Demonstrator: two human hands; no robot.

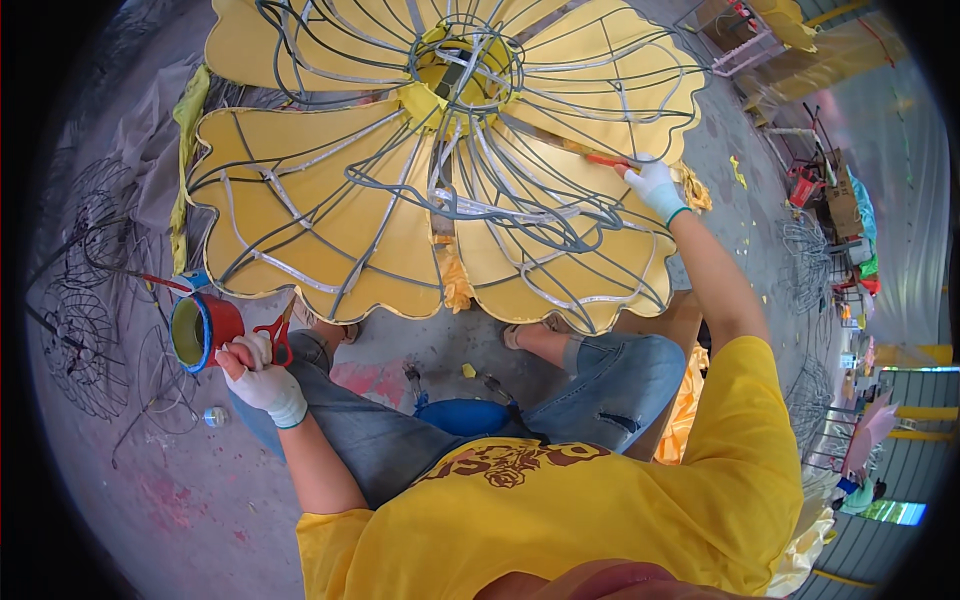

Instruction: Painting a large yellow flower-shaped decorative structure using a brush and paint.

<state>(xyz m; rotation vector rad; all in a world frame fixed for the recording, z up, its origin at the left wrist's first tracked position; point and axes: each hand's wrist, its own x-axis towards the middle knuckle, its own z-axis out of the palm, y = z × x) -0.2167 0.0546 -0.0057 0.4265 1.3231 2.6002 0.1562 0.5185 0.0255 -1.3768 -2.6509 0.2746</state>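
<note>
In front of me stands a large flower-shaped wire frame with yellow fabric petals [320, 200], scalloped at the edges. My left hand [262, 385], in a white glove, is closed on a red pot [222, 325] with a blue rim and a yellowish inside. Red-handled scissors [282, 335] show at the same hand; how they are held is partly hidden. My right hand [655, 188], also gloved, grips a thin red-handled brush [606, 160]. The brush points left, over the gap between two petals on the right; its tip is hard to make out.
A yellow ring hub [430, 105] joins the petals at the centre. Wire frames [85, 340] lie on the floor at left. Orange fabric [688, 405] sits by my right knee. Cardboard boxes [842, 205] and racks stand at far right. A small round container [215, 416] is on the floor.
</note>
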